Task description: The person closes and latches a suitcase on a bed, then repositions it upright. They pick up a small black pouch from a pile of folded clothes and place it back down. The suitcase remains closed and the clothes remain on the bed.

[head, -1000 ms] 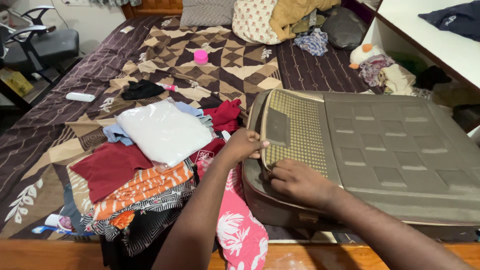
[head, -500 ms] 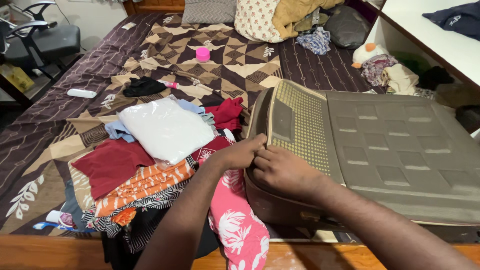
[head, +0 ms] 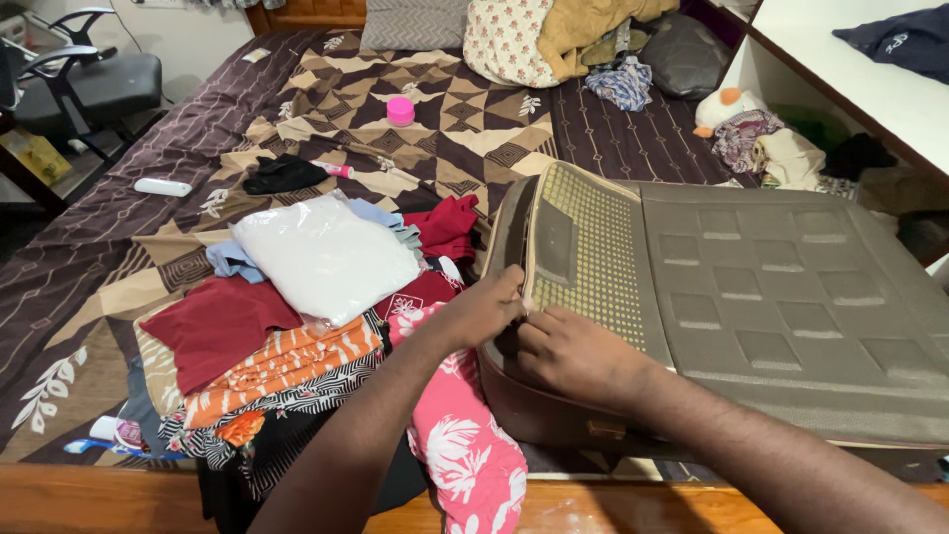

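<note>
**Both hands at the near left corner of the suitcase lid**

Starting at the bed's [head: 119, 247] left edge, I see a small white remote [head: 162, 187] lying alone on the brown patterned bedspread. Toward the middle, a black cloth [head: 282, 174] sits near a pink-lidded jar [head: 400, 110].

At the bed's near edge is a pile of folded clothes [head: 267, 366], with a white plastic-wrapped bundle [head: 326, 259] on top. A pink floral garment [head: 460, 435] hangs over the bed's near edge, just beside the suitcase.

My left hand [head: 481, 311] is curled at the lid's left rim, fingers pinched closed on that rim. My right hand [head: 573, 354] touches it, fingers bent and pressed onto the same corner; I cannot tell what, if anything, they have gripped underneath.

The grey-brown suitcase [head: 771, 307] lies flat at the bed's near right corner, its lid down and its left end next to the clothes.

At the bed's far edge, pillows [head: 504, 40] and loose clothing are heaped together.
</note>
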